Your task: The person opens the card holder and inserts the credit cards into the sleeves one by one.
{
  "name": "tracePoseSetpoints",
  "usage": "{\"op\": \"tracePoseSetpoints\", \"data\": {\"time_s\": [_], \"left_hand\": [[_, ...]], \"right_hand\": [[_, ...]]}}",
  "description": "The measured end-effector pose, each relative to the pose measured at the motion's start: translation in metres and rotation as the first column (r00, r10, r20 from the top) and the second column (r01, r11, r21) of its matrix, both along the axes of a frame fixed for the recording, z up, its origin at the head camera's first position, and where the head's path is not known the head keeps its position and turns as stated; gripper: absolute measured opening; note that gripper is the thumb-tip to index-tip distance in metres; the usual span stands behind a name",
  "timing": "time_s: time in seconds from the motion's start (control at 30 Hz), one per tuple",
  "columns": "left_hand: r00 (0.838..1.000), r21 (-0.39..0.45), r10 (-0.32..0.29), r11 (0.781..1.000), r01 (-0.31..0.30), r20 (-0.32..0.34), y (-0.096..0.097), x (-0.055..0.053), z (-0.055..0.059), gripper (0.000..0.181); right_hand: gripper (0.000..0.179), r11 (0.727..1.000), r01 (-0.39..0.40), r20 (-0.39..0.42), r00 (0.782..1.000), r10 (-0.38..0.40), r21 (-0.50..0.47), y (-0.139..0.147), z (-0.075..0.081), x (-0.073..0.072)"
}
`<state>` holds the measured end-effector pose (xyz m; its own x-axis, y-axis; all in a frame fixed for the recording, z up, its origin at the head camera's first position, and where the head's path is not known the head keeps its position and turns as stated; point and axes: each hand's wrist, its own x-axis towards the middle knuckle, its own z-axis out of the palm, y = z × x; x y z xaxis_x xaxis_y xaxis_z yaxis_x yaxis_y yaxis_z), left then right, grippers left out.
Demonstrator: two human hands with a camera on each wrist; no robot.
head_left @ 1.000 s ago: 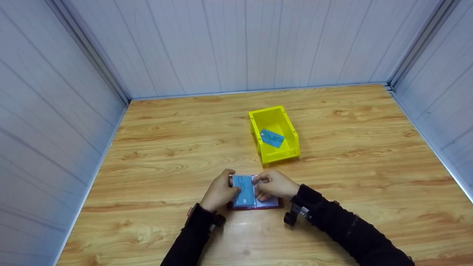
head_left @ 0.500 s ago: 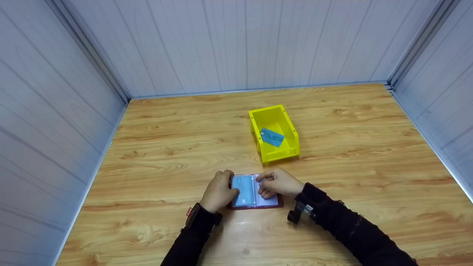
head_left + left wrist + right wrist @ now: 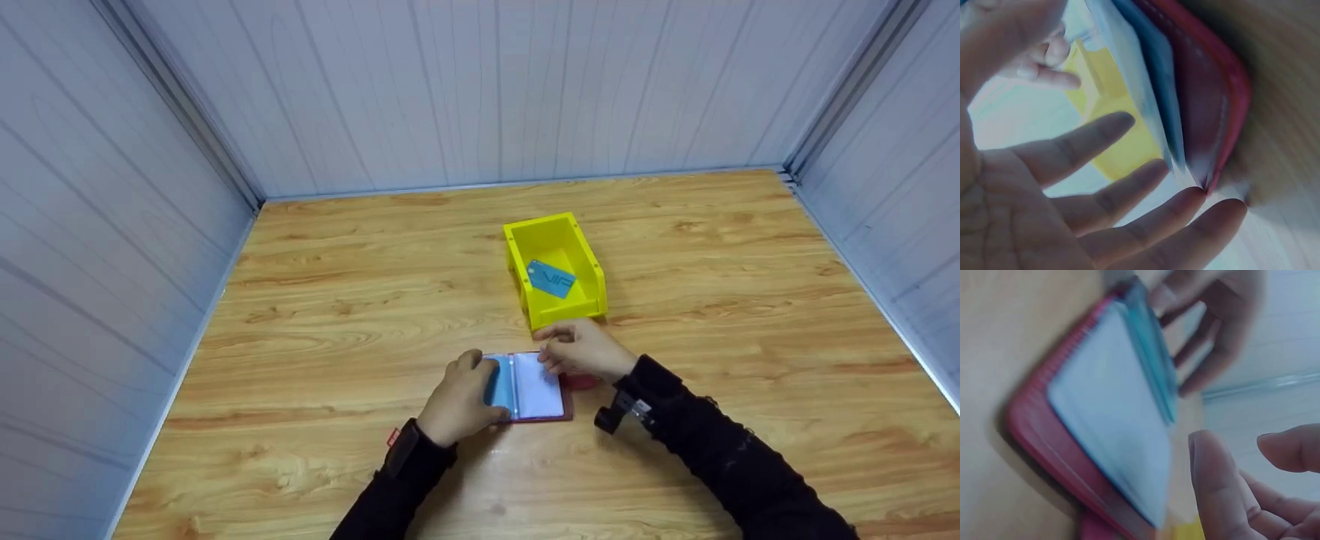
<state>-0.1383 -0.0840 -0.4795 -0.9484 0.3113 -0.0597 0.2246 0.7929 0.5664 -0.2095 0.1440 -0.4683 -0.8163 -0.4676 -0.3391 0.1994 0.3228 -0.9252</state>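
A small red card holder (image 3: 541,388) lies spread on the table, with clear sleeves; its right page looks white and a blue card (image 3: 499,386) shows in the left one. My left hand (image 3: 463,401) spans the left page, thumb at the near edge and fingers toward the far edge. In the left wrist view its fingers (image 3: 1145,180) reach out fairly straight, tips right by the holder's edge. Above the holder's far right corner is my right hand (image 3: 585,349), near the bin's front. Its thumb and forefinger stand apart in the right wrist view, with nothing between them.
A yellow bin (image 3: 566,309) stands just beyond the holder, a blue card (image 3: 551,278) marked VIP lying inside. A red strap (image 3: 581,382) sticks out at the holder's right side. White panel walls (image 3: 465,97) border the wooden table (image 3: 337,300) at the back and sides.
The blue card that stood out over the left page now lies within its sleeve. My left hand has shifted right across that page; my right hand has lifted off toward the bin.
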Motion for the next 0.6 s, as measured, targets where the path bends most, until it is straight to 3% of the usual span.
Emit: {"op": "tracePoseSetpoints", "data": {"time_s": [0.17,0.33,0.43,0.6], "left_hand": [[0.999,-0.023,-0.042,0.999,0.041,-0.009,-0.001,0.0,0.0,0.074],[0.999,-0.028,-0.034,0.999,0.034,-0.012,-0.002,-0.001,-0.003,0.072],[1.0,-0.028,-0.031,0.999,0.031,-0.007,-0.001,-0.002,-0.004,0.072],[0.999,-0.029,-0.035,0.999,0.035,0.008,-0.001,-0.003,-0.004,0.074]], "right_hand": [[0.038,0.999,0.033,-0.115,0.993,-0.031,0.009,0.01,0.016,-0.01],[0.036,0.989,0.124,-0.203,0.973,-0.105,0.08,0.012,0.029,-0.027],[0.032,0.97,0.186,-0.273,0.952,-0.138,0.156,0.011,0.033,-0.037],[0.032,0.936,0.238,-0.43,0.896,-0.109,0.259,0.009,0.036,-0.051]]}}
